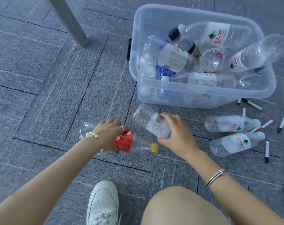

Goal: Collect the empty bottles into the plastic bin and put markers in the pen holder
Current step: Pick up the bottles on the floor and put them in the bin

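Person crouching in front of plastic bin (203,91). Left hand (108,133) reaching palm-down, fingers curling round red-labelled bottle (131,142) lying on carpet. Right hand (175,135) gripping clear white-labelled bottle (147,119), tilting base toward bin. Two more bottles and scattered markers (267,151) lying right of bin's front.
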`<action>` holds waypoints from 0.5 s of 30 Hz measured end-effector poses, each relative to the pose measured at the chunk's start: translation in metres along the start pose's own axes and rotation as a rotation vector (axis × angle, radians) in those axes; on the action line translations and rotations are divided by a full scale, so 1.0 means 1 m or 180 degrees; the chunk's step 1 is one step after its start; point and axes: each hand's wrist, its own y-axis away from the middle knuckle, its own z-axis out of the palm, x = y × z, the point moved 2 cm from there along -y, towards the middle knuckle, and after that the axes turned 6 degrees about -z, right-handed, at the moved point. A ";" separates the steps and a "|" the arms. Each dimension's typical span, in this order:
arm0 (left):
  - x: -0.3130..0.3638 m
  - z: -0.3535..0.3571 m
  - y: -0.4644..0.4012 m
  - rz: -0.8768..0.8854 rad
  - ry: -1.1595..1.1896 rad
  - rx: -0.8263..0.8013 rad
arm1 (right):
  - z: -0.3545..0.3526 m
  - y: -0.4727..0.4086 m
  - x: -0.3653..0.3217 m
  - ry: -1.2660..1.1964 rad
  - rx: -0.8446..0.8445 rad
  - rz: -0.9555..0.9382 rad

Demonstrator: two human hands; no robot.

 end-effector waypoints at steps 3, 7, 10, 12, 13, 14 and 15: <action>-0.007 -0.019 0.015 -0.0064 0.0342 0.0212 | -0.018 0.000 -0.019 -0.0077 0.0227 -0.0297; -0.017 -0.044 0.040 -0.0395 0.0558 0.0470 | -0.035 0.005 -0.047 -0.0025 0.0562 -0.0485; -0.019 -0.053 0.057 -0.0592 0.0646 0.0635 | -0.041 0.003 -0.064 -0.0020 0.0636 -0.0639; -0.021 -0.059 0.068 -0.0655 0.0653 0.0769 | -0.045 0.001 -0.072 0.0010 0.0686 -0.0742; -0.022 -0.061 0.074 -0.0694 0.0666 0.0854 | -0.047 0.000 -0.076 -0.0008 0.0717 -0.0771; -0.023 -0.064 0.080 -0.0737 0.0708 0.0934 | -0.049 0.000 -0.081 -0.0035 0.0739 -0.0799; -0.024 -0.067 0.086 -0.0778 0.0771 0.1007 | -0.052 0.000 -0.085 -0.0052 0.0759 -0.0830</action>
